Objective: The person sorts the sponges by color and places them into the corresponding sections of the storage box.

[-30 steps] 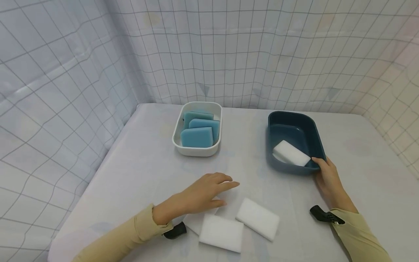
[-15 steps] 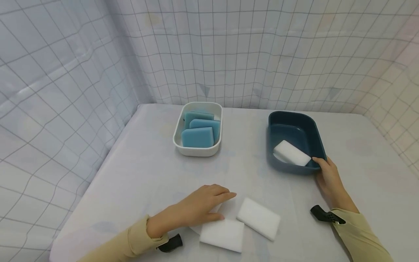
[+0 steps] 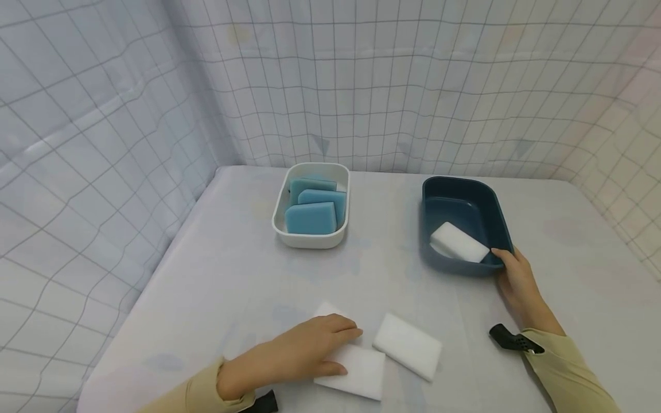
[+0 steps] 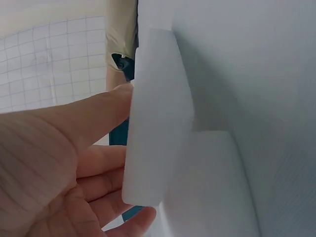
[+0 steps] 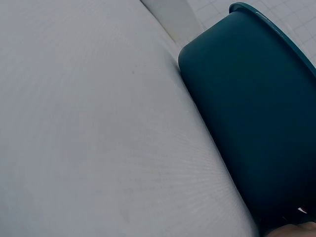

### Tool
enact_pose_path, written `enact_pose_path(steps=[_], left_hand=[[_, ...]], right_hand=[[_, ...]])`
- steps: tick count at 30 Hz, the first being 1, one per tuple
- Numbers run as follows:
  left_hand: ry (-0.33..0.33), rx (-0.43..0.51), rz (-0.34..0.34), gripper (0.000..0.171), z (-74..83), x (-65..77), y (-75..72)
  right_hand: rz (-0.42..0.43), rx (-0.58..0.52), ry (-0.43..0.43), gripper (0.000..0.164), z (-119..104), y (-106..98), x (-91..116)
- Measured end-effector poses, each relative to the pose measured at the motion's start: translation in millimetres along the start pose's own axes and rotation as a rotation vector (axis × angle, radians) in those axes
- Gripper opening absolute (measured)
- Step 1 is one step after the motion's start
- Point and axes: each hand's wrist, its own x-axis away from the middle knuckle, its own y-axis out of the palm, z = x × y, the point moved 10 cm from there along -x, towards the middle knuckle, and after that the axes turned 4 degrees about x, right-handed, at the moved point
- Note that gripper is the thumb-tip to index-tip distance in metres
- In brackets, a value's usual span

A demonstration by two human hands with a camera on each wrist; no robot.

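Observation:
My left hand (image 3: 310, 347) lies over a white sponge block (image 3: 366, 373), its fingers relaxed and bent at the far part and its thumb on the top. In the left wrist view, thumb and fingers spread along the upper side of that sponge (image 4: 158, 123). A second white sponge (image 3: 408, 346) lies just to the right; a third (image 3: 328, 309) is mostly hidden behind the hand. My right hand (image 3: 518, 284) grips the near right corner of a dark blue bin (image 3: 467, 186), thumb over the rim. Inside the bin rests a white sponge (image 3: 461, 242).
A white bin (image 3: 311, 241) with several blue sponges (image 3: 310, 218) stands at the back, left of the blue one. White cloth covers the table (image 3: 222, 258). Grid-patterned curtains (image 3: 372, 86) close off the back and sides.
My left hand has come toward the near side and down onto the nearest white sponge, uncovering part of the one behind. The right hand keeps its grip on the blue bin.

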Motion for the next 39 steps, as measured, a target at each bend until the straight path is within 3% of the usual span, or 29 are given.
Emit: enact_pose_path(steps=[8,15,22,31,39], left_hand=[[0.023,-0.053,-0.017,0.063,8.6,7.6,3.3],[0.042,-0.071,-0.04,0.08,13.2,12.5,6.7],[0.086,-0.149,0.005,0.083,19.0,15.5,8.3],[0.077,-0.076,0.049,0.074,16.4,11.8,0.6],[0.135,-0.022,0.082,0.067,16.3,7.9,-9.2]], right_hand=[[-0.002,-0.005,-0.007,0.072,-1,0,-1],[0.005,-0.011,-0.002,0.071,-1,-1,-1],[0.026,0.007,0.007,0.071,1,-3,-1],[0.018,0.018,0.009,0.073,0,-1,0],[0.024,0.025,0.016,0.072,1,-3,0]])
